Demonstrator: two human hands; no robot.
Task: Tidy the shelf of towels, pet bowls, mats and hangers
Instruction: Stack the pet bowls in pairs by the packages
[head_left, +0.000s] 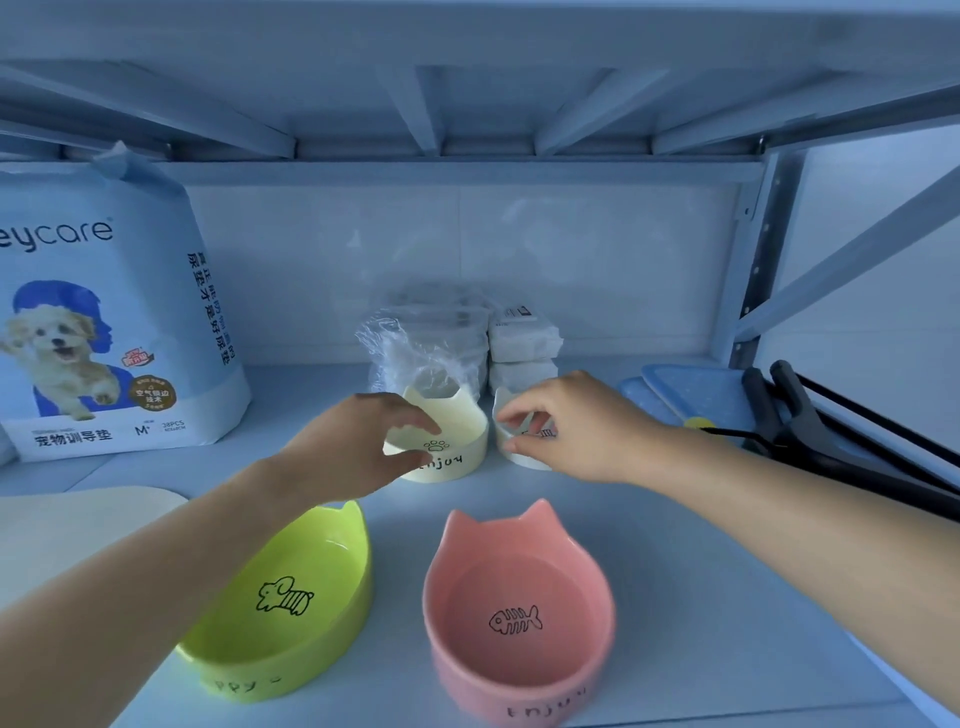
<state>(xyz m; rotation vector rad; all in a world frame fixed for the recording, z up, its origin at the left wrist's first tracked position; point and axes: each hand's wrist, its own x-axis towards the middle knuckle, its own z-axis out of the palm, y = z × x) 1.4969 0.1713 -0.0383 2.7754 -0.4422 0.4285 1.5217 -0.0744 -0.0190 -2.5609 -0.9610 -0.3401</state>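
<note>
Left hand (358, 447) pinches the rim of the cream cat-ear bowl (462, 421), right hand (566, 431) that of the white cat-ear bowl (524, 460) at its 3 o'clock, evidently to align the pair.

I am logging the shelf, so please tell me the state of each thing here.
cream bowl: upright, rim gripped by left hand
white bowl: rim pinched by right hand
green bowl: upright, empty
pink bowl: upright, empty
pet pad pack: standing upright
black hangers: lying flat
</note>
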